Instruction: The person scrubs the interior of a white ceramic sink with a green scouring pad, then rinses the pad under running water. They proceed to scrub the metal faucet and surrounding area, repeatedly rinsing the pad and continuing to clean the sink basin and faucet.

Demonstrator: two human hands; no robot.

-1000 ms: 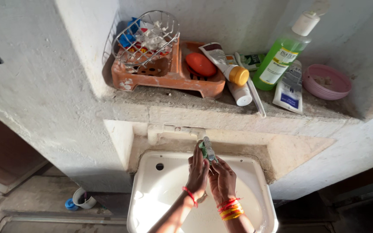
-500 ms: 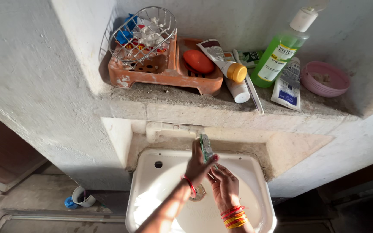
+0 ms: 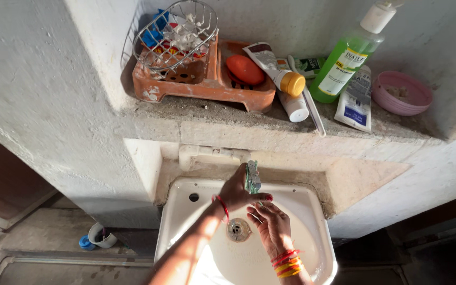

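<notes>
My left hand (image 3: 235, 193), with a red thread at the wrist, is closed around the small tap (image 3: 252, 177), which has a green and silver handle and sticks out from the wall over the white sink (image 3: 181, 224). Just below the tap, my right hand (image 3: 270, 227) hangs over the basin with its fingers apart and nothing in it; orange and red bangles ring its wrist. Between the two hands the metal drain (image 3: 237, 229) is in plain sight. I cannot tell whether water is running.
On the concrete shelf (image 3: 212, 119) above stand an orange soap tray (image 3: 199, 89) with a wire basket (image 3: 178, 31) and an orange soap (image 3: 245, 69), several tubes (image 3: 276, 73), a green liquid bottle (image 3: 345, 62) and a pink bowl (image 3: 402, 94). A small cup (image 3: 101, 235) lies on the floor at the left.
My left hand has left my right hand and risen onto the tap. My right hand has dropped lower in the basin, and the drain has come into sight.
</notes>
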